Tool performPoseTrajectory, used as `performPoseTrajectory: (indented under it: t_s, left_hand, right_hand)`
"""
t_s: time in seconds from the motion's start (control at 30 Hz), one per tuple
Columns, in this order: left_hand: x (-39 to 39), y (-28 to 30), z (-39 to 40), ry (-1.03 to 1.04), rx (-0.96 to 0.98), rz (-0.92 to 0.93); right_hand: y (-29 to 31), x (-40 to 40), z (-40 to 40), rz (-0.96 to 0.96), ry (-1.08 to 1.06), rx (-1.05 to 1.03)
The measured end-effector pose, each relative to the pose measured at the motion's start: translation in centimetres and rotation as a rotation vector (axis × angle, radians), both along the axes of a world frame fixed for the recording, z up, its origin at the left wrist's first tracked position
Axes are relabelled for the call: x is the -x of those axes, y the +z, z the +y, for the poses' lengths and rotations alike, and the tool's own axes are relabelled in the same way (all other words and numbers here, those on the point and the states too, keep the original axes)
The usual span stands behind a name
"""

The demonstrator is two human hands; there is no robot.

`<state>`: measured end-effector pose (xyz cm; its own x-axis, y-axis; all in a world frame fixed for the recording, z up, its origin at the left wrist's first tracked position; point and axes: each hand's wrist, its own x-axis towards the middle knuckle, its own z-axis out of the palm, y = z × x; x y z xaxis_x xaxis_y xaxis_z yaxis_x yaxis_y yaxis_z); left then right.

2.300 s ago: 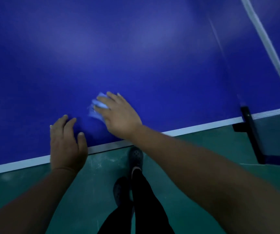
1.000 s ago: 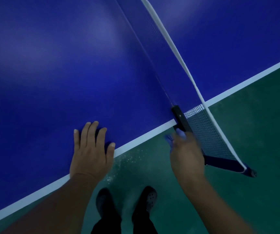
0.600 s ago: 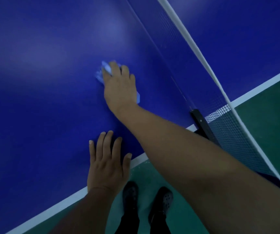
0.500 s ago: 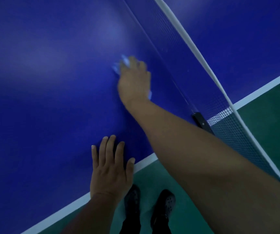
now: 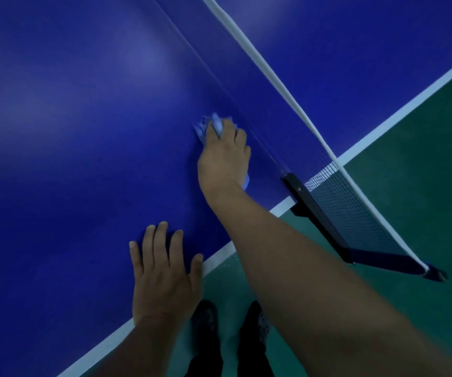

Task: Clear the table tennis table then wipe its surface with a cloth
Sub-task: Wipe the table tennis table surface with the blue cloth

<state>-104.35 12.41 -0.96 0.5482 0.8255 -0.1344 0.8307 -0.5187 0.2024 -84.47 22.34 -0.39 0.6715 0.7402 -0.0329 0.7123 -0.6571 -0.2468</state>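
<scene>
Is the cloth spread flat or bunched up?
Bunched up. The cloth sticks out crumpled past the fingers of the right hand, which presses it on the table.

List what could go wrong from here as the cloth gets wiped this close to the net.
1. The right hand presses the cloth right beside the net; a wider stroke could snag the mesh or knock the black net post.
2. The left hand bears flat on the table edge; it might slip off.
</scene>
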Motion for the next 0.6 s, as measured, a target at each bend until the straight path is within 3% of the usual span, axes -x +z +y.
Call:
performPoseTrajectory:
  t_s: [0.37,0.6]
  left_hand:
    - [0.0,-0.2,-0.1,0.018,0.002,-0.048]
    - [-0.1,-0.3,-0.2,0.012,-0.006,-0.044]
  right_hand:
    - [-0.2,-3.0,-8.9,-0.091,-0.225,0.085]
    - [-0.3,-1.0,-12.9,-0.116,-0.112,0.126]
